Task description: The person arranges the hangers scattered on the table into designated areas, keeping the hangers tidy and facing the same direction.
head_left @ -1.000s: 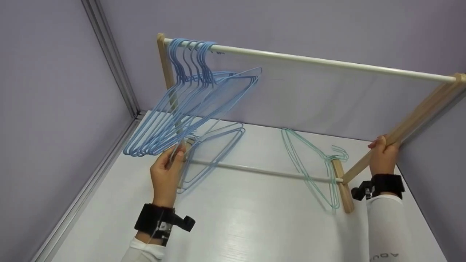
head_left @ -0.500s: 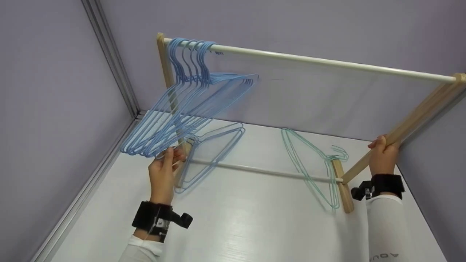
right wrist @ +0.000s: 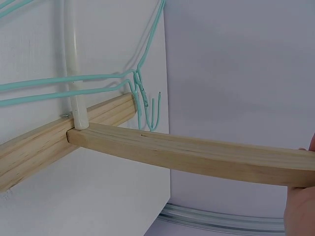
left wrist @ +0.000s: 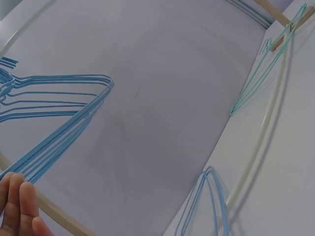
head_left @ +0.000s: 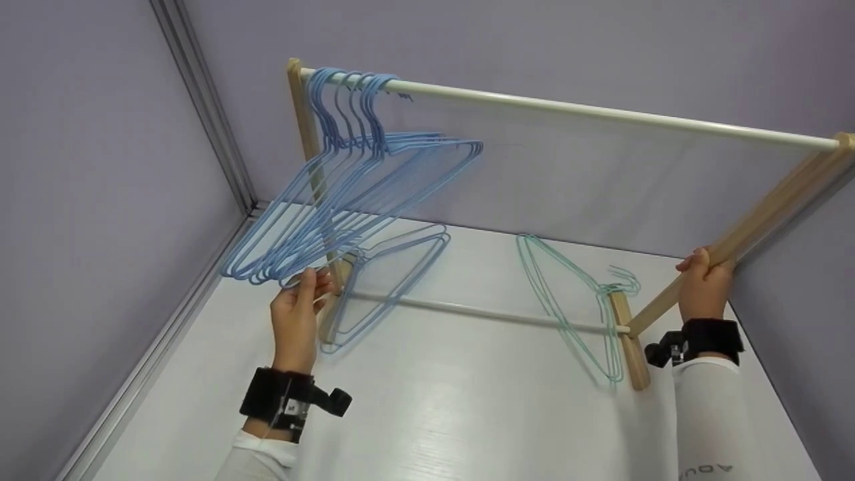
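Several blue wire hangers [head_left: 375, 120] hang by their hooks at the left end of a white rail [head_left: 601, 115]. My left hand [head_left: 292, 331] is at their lower near corners, thumb up and fingers loosely extended. In the left wrist view, straight fingers [left wrist: 27, 201] lie right at the bottom wires of the bunched hangers [left wrist: 64, 132]. On the other side, my right hand [head_left: 705, 288] grips the right wooden post [head_left: 775, 200] of the rack. Most of that hand is outside the right wrist view, where the post [right wrist: 197, 155] runs into its grasp.
More blue hangers [head_left: 404, 294] lean over the rack's lower bar [head_left: 481, 311] at left. Mint-green hangers [head_left: 568, 327] lean at right by the wooden foot [head_left: 631, 347]. The rack stands on a white surface [head_left: 427, 407], with grey walls [head_left: 100, 167] around it.
My left hand has moved slightly left and let go of the front hanger's lower corner. That hanger has swung back in line with the others. The right hand has not moved.
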